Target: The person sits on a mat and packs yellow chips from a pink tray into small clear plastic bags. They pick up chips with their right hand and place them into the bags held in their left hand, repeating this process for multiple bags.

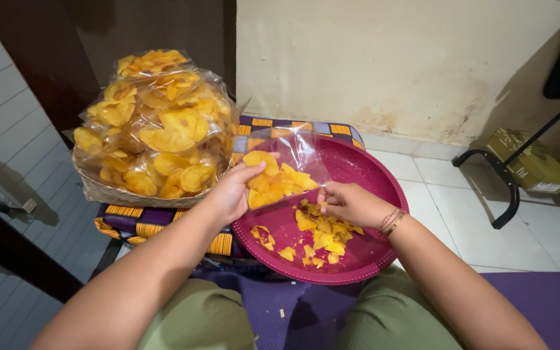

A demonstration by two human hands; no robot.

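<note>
Both hands hold a small clear bag of yellow chips over a round purple tray.

The left hand point(231, 194) is closed around the side of the clear plastic bag point(280, 172), fingers curled and thumb pressed on it, keeping it tilted just above the purple tray point(384, 175). The right hand point(351, 204) pinches the bag's lower edge with its fingers drawn together; a beaded bracelet point(391, 222) sits on that wrist. The bag is partly filled with yellow chips, and more loose chips point(322, 236) lie scattered in the tray below the hands. The tray rests on a striped patterned cloth point(140, 223) in front of the person's knees. Just to the left, touching the cloth, a woven basket point(118, 193) is piled high with sealed bags of chips point(160, 126). A white tiled floor point(539, 227) runs to the right.
</note>
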